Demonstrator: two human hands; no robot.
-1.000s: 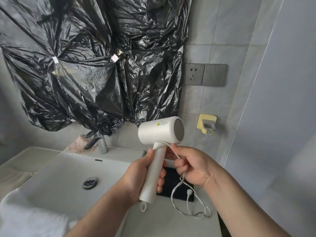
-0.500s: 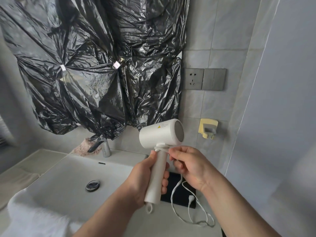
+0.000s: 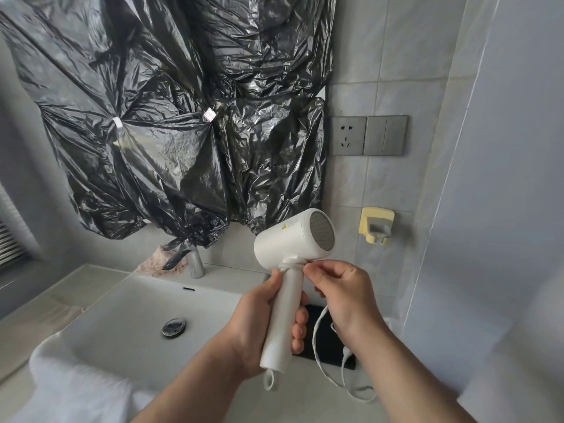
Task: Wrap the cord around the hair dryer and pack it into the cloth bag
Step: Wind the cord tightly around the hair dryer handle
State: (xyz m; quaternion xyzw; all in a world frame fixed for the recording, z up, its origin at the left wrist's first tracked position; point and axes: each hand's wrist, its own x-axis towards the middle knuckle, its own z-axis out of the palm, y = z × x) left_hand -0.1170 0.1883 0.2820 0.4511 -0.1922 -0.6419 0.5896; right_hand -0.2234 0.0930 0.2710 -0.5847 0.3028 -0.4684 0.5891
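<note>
Grey tiled wall (image 3: 396, 71), black plastic sheeting (image 3: 183, 117) taped over it, grey socket panel (image 3: 369, 135), white sink (image 3: 128, 312), chrome tap (image 3: 195, 264).

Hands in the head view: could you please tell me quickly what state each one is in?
Left hand: closed round the handle of the hair dryer.
Right hand: fingers pinching the cord at the top of the handle.
</note>
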